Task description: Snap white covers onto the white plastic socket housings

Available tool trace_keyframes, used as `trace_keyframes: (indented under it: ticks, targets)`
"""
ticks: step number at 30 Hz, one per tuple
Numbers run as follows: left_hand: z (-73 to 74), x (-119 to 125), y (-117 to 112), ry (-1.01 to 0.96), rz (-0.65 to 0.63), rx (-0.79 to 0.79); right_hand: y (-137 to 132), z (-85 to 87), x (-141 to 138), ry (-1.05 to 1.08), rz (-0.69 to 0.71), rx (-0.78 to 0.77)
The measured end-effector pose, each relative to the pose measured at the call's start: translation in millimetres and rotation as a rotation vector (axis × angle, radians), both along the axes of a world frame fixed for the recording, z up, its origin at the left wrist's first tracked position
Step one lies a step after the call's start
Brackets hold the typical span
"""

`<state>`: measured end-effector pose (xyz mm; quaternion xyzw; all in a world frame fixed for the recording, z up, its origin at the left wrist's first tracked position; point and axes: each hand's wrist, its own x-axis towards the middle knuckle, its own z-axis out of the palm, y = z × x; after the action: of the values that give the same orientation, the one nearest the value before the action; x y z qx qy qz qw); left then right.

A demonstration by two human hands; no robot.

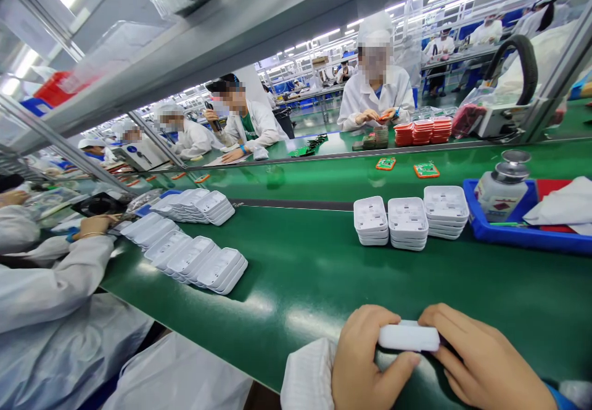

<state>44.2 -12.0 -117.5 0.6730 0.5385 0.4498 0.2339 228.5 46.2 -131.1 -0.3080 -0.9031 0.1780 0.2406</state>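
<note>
Low at the bench's front edge, a small white plastic casing (409, 338) is held edge-on between both hands. My left hand (365, 357) grips its left end, thumb below and fingers on top. The right end is pinched by my right hand (476, 351), its fingers curled over the top and its thumb side partly hidden. Beyond the hands, three short stacks of white plastic housings (407, 222) stand face up on the green bench. The inner face of the held casing cannot be seen.
Leaning rows of white housings (198, 259) lie at left, beside a co-worker's hand (95, 226). A blue tray (531, 237) at right holds a pump bottle (502, 188) and white cloth. Orange-framed circuit boards (426, 170) lie on the far green strip. A shelf (231, 40) hangs overhead.
</note>
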Motion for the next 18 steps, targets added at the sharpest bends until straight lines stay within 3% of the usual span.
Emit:
trace_keyframes:
  ticks: [7, 18]
  targets:
    - [-1.4, -1.2, 3.1, 0.114, 0.044, -0.136, 0.7, 5.8, -2.2, -0.012, -0.039, -0.029]
    - [-7.9, -6.4, 3.8, 0.226, 0.059, -0.072, -0.2, 12.7, -5.2, -0.040, -0.100, -0.082]
